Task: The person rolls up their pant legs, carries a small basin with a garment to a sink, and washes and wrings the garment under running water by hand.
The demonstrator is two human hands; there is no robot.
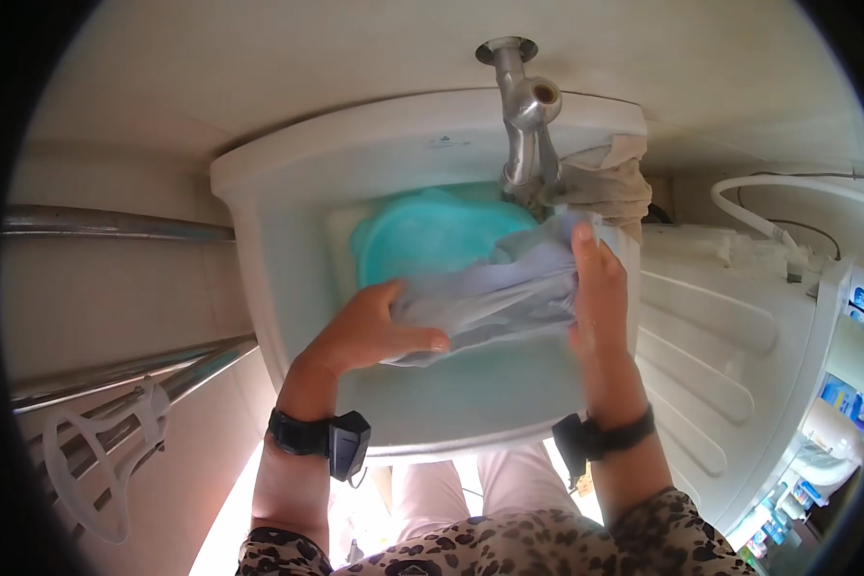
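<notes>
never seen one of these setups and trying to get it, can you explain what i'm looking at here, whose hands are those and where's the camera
There's no machine here: these are a person's own bare hands. The camera is worn on that person's head, looking forward and down, so you see roughly what they see, with dark rounded edges.

The left hand and right hand hold a blue-grey cloth between them, over a white sink. Each wrist wears a black strap with a small box; what it does, the picture doesn't show.

Inside the sink is a teal basin, partly hidden by the cloth. A metal tap comes out of the wall, and a beige cloth hangs over the sink's far right corner.
</notes>
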